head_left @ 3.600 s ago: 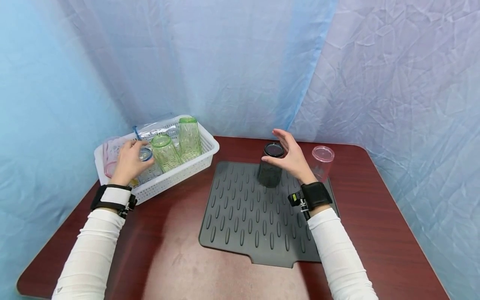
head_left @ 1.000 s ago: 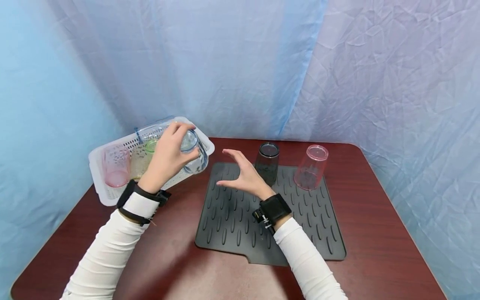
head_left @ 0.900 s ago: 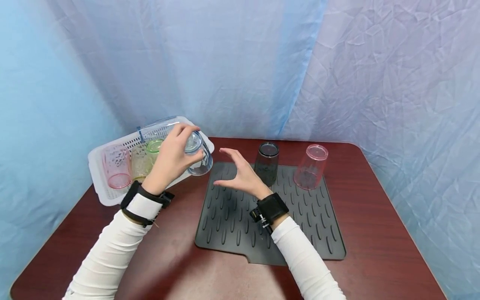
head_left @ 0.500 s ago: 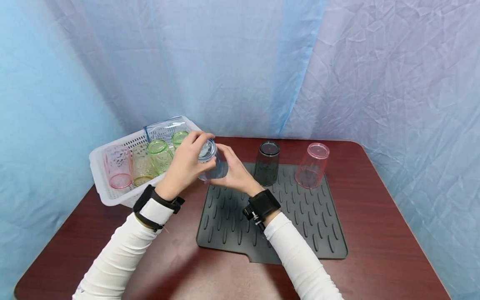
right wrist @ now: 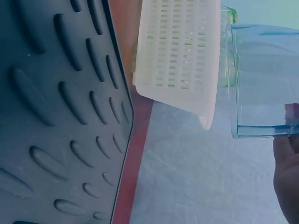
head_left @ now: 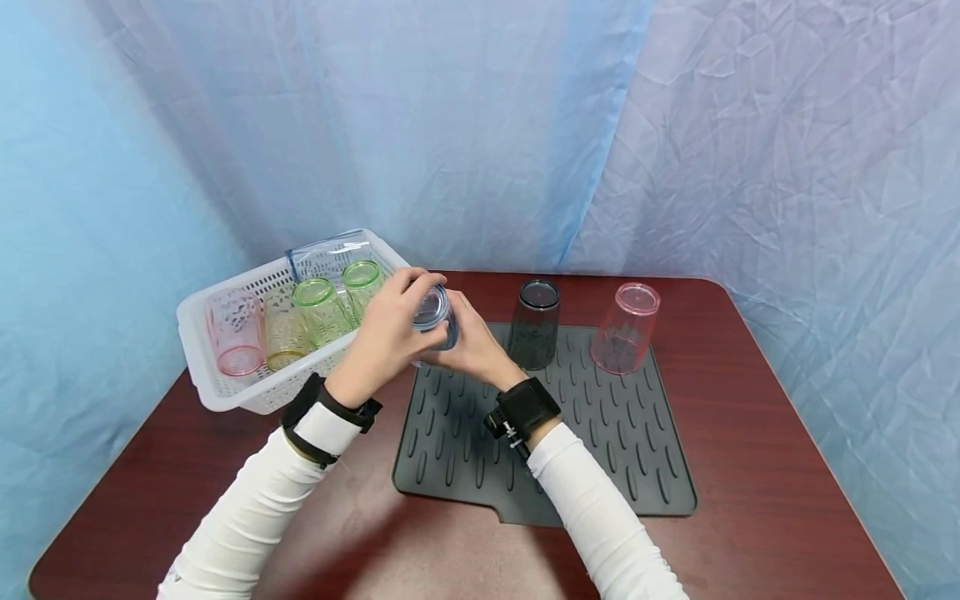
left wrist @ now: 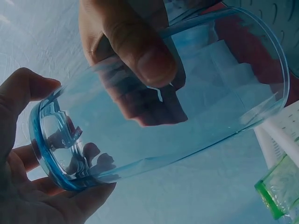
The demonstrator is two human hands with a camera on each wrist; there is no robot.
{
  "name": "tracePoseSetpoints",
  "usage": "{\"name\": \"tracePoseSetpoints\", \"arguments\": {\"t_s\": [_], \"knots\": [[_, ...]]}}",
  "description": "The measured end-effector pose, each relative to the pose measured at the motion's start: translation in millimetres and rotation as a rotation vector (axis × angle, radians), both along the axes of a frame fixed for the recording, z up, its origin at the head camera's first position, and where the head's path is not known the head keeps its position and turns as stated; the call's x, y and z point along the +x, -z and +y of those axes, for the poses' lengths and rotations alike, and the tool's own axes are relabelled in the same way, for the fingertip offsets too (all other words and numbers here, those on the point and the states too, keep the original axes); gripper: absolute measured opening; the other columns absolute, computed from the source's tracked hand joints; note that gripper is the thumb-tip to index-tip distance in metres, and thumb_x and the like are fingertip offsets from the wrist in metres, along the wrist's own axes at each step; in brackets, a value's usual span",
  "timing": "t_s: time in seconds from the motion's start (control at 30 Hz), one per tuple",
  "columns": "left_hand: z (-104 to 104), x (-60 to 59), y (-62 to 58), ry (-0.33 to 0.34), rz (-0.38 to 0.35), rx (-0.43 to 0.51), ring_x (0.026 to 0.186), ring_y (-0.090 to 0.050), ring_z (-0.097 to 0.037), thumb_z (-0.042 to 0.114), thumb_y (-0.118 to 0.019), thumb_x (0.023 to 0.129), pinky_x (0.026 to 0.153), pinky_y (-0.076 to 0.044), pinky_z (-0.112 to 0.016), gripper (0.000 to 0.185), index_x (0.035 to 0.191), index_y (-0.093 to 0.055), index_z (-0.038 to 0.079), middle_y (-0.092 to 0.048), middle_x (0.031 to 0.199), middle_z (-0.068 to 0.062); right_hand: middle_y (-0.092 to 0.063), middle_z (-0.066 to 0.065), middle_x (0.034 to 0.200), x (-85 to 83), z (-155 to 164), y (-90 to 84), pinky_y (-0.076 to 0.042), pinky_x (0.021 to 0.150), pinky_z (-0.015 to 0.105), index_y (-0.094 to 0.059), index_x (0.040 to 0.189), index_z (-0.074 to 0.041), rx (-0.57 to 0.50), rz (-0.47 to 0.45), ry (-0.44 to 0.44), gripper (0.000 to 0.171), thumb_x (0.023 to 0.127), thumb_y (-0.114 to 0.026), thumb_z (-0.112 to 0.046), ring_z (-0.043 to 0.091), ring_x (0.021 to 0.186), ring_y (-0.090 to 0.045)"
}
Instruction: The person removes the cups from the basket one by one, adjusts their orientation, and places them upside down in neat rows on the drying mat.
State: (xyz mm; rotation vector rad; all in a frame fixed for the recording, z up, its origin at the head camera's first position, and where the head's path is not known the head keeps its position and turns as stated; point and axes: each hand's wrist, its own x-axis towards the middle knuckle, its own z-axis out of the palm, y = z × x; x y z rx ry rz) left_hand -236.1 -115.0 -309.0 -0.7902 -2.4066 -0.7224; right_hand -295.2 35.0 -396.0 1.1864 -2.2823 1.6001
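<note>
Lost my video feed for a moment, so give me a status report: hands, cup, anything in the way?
Left hand and right hand both grip the blue cup, held above the mat's left edge. Black cup stands close right.

The person wore long white sleeves [head_left: 247,517] that fitted closely along both forearms; each sleeve ended at the wrist under a broad black strap; the strap on the left wrist [head_left: 330,414] ran in two dark bands with white cloth showing between them; the strap on the right wrist [head_left: 522,407] was one wide black cuff with a small metal-and-black fitting at its near edge.
</note>
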Motion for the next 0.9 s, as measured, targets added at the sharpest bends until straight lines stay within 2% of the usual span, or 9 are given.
{"name": "tracePoseSetpoints", "arguments": {"t_s": [0.23, 0.5, 0.73, 0.9], "knots": [[3.0, -1.3, 4.9, -0.010, -0.006, -0.004, 0.101, -0.054, -0.036, 0.003, -0.074, 0.078, 0.080, -0.049, -0.046, 0.048, 0.123, -0.058, -0.003, -0.053, 0.118, -0.023, -0.042, 0.015, 0.136, -0.1, 3.9, 3.2, -0.041, 0.099, 0.035, -0.034, 0.145, -0.003, 0.010, 0.024, 0.019, 0.082, 0.077, -0.080, -0.009, 0.023, 0.122, -0.045], [1.3, -2.7, 12.5, -0.015, -0.055, 0.016, 0.104, -0.053, -0.034, 0.005, -0.074, 0.079, 0.083, -0.048, -0.046, 0.054, 0.129, -0.054, -0.003, -0.051, 0.122, -0.022, -0.044, 0.016, 0.134, -2.1, 6.2, 9.9, -0.042, 0.099, 0.036, -0.036, 0.142, -0.001, 0.051, 0.023, 0.030, 0.079, 0.078, -0.080, -0.013, 0.025, 0.120, -0.047], [-9.9, -0.7, 23.7, -0.068, -0.125, 0.059, 0.113, -0.051, -0.037, 0.013, -0.079, 0.079, 0.089, -0.047, -0.051, 0.073, 0.139, -0.042, -0.005, -0.047, 0.130, -0.026, -0.045, 0.014, 0.133, -8.7, 7.1, 18.3, -0.041, 0.100, 0.036, -0.038, 0.141, -0.002, 0.056, -0.010, 0.070, 0.078, 0.077, -0.081, -0.013, 0.023, 0.120, -0.047], [-25.6, 4.2, 36.4, -0.126, -0.150, 0.100, 0.120, -0.047, -0.040, 0.013, -0.079, 0.080, 0.094, -0.042, -0.055, 0.073, 0.140, -0.041, -0.006, -0.046, 0.132, -0.027, -0.048, 0.014, 0.132, -14.9, 8.3, 25.5, -0.041, 0.100, 0.041, -0.039, 0.142, -0.004, 0.039, -0.047, 0.098, 0.080, 0.076, -0.083, -0.014, 0.025, 0.119, -0.048]]}}
